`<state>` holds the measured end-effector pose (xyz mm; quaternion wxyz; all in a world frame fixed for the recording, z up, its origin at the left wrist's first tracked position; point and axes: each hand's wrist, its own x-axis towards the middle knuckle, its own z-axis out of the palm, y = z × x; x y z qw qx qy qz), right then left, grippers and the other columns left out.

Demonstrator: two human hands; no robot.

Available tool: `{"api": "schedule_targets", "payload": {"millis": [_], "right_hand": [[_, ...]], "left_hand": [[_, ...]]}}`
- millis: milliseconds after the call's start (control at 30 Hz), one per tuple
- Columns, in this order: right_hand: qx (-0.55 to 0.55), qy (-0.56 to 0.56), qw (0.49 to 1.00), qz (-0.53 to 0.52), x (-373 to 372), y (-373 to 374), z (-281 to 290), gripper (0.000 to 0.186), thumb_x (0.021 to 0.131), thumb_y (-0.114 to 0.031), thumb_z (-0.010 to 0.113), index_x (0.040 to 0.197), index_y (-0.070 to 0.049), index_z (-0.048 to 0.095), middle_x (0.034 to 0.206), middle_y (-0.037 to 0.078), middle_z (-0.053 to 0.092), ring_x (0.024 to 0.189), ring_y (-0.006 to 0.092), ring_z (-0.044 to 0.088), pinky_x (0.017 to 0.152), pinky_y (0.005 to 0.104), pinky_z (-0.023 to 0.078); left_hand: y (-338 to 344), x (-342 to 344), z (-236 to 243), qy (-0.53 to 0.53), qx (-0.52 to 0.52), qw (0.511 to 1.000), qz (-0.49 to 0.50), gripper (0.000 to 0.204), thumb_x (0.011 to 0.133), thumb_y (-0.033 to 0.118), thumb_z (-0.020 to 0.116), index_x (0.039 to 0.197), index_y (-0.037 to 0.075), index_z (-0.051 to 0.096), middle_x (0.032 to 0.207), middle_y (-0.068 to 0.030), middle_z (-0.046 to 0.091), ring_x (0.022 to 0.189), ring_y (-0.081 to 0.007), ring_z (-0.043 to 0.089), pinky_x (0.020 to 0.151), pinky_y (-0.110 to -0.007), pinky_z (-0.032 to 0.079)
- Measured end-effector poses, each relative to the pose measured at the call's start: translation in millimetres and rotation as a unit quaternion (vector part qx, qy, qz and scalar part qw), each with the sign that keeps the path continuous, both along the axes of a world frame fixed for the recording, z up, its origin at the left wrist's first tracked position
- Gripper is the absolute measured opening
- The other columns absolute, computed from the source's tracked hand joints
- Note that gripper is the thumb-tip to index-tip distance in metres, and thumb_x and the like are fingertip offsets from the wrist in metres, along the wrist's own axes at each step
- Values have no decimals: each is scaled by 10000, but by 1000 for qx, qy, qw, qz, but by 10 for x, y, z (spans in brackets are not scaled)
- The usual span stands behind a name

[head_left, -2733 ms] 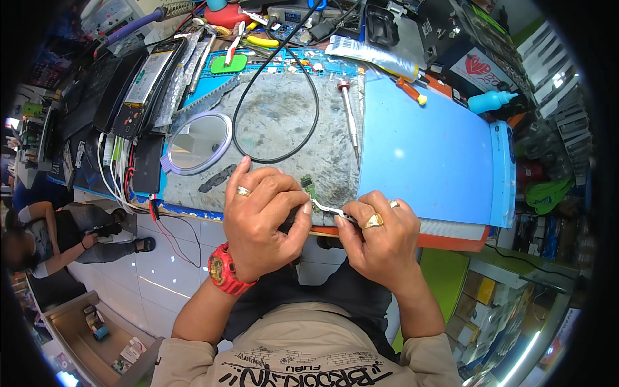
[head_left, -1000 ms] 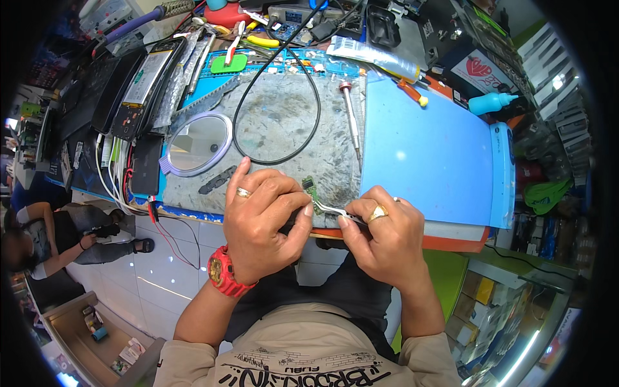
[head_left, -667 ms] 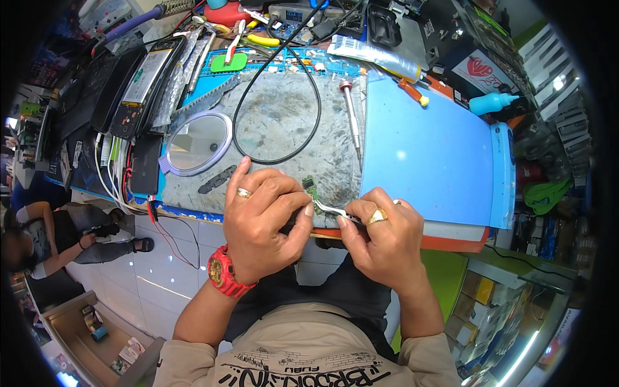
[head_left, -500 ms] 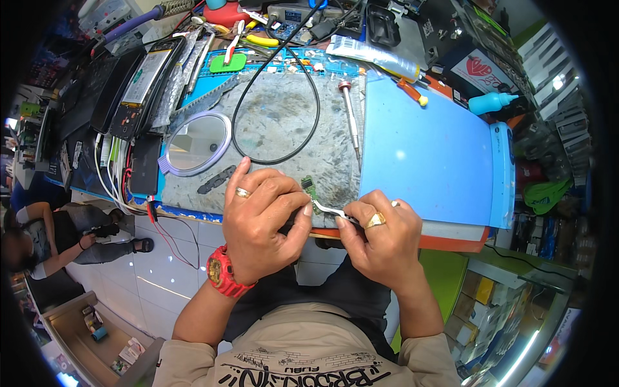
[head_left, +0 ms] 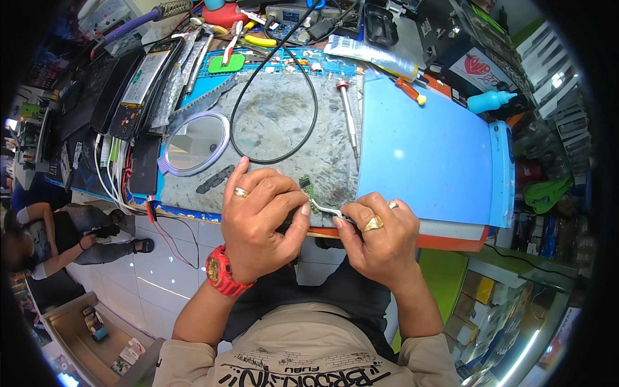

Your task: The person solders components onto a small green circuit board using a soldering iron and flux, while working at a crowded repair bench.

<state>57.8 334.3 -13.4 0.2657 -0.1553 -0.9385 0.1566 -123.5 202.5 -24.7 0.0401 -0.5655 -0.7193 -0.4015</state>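
Circuit board (head_left: 308, 189) green with a dark patch; tweezers (head_left: 328, 209) pale silver; watch (head_left: 220, 271) red with a gold face. Mat (head_left: 274, 106) grey, mottled with dark smudges; sheet (head_left: 422, 148) plain light blue; cable (head_left: 316, 117) black; mirror rim (head_left: 227, 137) lilac. Shirt (head_left: 293, 326) beige, printed with black lettering and thin brick outlines; bottle (head_left: 487, 102) sky blue; screwdriver handle (head_left: 407, 89) orange with a yellow end.

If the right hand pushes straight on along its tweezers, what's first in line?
Led by the tweezers, the right hand would likely meet the green circuit board first, with the left hand close beyond. Whether the tweezers touch it is hard to tell.
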Motion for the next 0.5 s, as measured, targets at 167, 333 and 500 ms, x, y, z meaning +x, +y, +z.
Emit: {"api": "schedule_targets", "payload": {"millis": [167,333,500], "right_hand": [[1,-3,1000,1,1,-1,-7,152,867,-140,849,975,-84,757,894,14,676,632,202,618,590,363,398],[3,4,1000,2,-1,-2,-24,153,869,-138,848,975,-84,751,898,14,673,637,202,621,592,364,393],[17,25,1000,5,-8,-3,-56,158,865,-122,847,973,-88,736,905,13,682,631,205,623,592,363,397]], "left_hand": [[-1,0,-14,4,2,1000,3,103,811,89,831,898,124,790,971,4,748,1051,-246,718,1201,-566,417],[-2,-1,-14,5,2,1000,7,99,811,93,830,897,124,793,968,2,749,1050,-249,720,1205,-569,415],[-8,-3,3,0,3,1000,1,109,814,75,834,906,113,791,966,-17,745,1054,-266,719,1206,-571,411]]}}
